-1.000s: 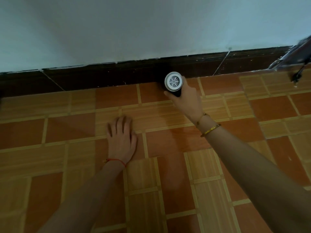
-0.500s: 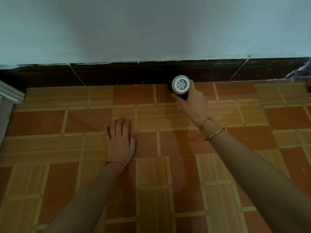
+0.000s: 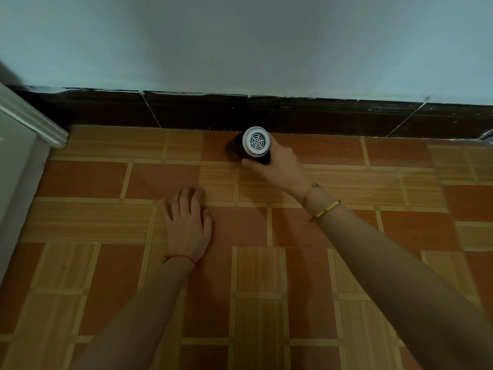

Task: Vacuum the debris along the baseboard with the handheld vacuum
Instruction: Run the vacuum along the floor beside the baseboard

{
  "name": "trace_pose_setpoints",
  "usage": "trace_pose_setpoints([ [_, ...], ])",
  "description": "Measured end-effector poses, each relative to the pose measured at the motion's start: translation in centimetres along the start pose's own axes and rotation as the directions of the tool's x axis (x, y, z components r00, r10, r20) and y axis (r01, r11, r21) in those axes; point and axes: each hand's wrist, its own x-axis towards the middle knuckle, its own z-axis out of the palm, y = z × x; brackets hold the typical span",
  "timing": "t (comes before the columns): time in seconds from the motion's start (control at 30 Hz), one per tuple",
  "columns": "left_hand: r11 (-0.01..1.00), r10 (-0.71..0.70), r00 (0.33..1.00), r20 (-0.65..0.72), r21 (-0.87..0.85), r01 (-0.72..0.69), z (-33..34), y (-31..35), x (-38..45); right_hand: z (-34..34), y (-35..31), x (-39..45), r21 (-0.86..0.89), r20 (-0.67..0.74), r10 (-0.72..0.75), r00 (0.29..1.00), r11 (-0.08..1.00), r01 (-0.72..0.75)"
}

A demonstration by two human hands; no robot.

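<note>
The right hand (image 3: 277, 164) was closed around the dark barrel of the handheld vacuum (image 3: 254, 145), with the white vented rear cap facing the camera and the nozzle end pointed away, at the junction of floor (image 3: 346, 236) and baseboard (image 3: 320, 117). The left hand (image 3: 188, 222) held nothing; it lay flat, fingers spread, on the tiles, nearer the person and to the left of the vacuum, and it appeared to bear body weight.

The nozzle itself was hidden behind the barrel, so contact with the floor could not be confirmed. No debris was discernible along the dark baseboard in this dim view; fine dust there was possibly present but too small to tell.

Probable faults from this position:
- The nozzle could lift off the floor if the wrist rolled, which would leave debris in the seam
- The barrel could strike or scrape the baseboard if pushed forward too hard
- A sweep to the left would meet the white trim (image 3: 34, 118) at the corner; the angle there could trap debris beyond the nozzle's reach
- The bracing hand could slip on the smooth tiles under a long reach
</note>
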Motion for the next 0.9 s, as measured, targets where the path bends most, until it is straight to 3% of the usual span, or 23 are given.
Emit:
trace_pose_setpoints([
  [0.1, 1.0, -0.025, 1.0, 0.002, 0.018, 0.025, -0.5, -1.5, -0.2, 0.9, -0.9, 0.3, -0.011, 0.021, -0.017, 1.0, 1.0, 0.018],
  [0.27, 0.996, -0.086, 0.996, 0.01, 0.025, 0.086, -1.2, -3.2, -0.9, 1.0, -0.7, 0.4, -0.079, -0.158, 0.016, 0.987, 0.996, -0.029],
  [0.4, 0.993, -0.11, 0.994, 0.011, 0.04, 0.11, -1.4, -4.6, -1.1, 1.8, -1.5, 1.0, -0.071, -0.191, 0.058, 0.98, 0.995, -0.073],
  [0.7, 0.984, -0.163, 0.987, -0.002, 0.079, 0.163, -1.4, -7.0, -1.8, 4.7, -5.7, 2.8, -0.003, 0.048, -0.069, 0.996, 0.998, 0.07],
  [0.9, 0.979, -0.187, 0.982, -0.018, 0.076, 0.188, -1.8, -8.6, -2.3, 5.7, -5.6, 3.2, -0.102, -0.14, -0.082, 0.987, 0.992, 0.068],
])
